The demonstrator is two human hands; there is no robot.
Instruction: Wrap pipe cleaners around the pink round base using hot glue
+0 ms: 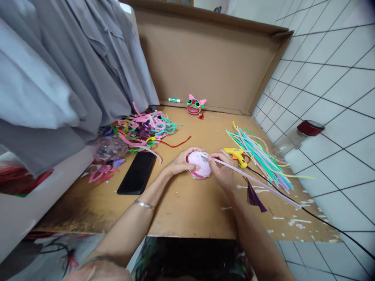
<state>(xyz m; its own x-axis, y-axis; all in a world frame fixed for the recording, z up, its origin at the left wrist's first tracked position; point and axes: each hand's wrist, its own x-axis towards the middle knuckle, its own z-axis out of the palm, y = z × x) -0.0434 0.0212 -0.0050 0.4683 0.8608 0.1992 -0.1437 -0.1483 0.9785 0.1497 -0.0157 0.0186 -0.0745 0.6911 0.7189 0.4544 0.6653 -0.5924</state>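
A round ball wrapped in pale lilac pipe cleaner [199, 166], with a dark pink band along its left and lower side, is held just above the table [181, 210]. My left hand [182, 160] curls round its left side, thumb across the front. At the ball's upper right, the fingers of my right hand [222, 169] pinch a long lilac pipe cleaner [254, 178]. One end of that strand meets the ball; the rest trails right, down over the table. The pinching fingertips partly hide the joining spot.
A yellow glue gun [238, 156] with a black cord lies beside loose pipe cleaners [260, 156]. A purple tassel [254, 198] is nearby. Leftward are a black phone [137, 173] and tangled pipe cleaners [149, 127]. A pink-eared figure [194, 105], glue stick [174, 100] and jar [293, 136] stand farther back.
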